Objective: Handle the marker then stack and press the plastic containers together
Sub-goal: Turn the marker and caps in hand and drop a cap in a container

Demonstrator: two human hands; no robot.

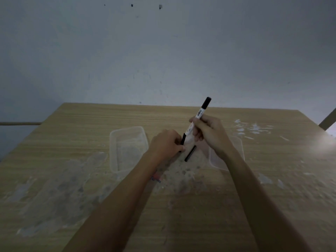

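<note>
Marker [199, 116] slants up between both hands above the surface [76, 124], right hand [209, 132] wrapped around its white barrel, left hand [166, 142] pinching the black lower end. Left of the left hand sits a clear container [127, 148]; another container [238, 148] lies partly hidden under the right wrist.

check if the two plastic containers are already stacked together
No, one plastic container sits left of the hands and the other container lies apart under the right forearm.
</note>
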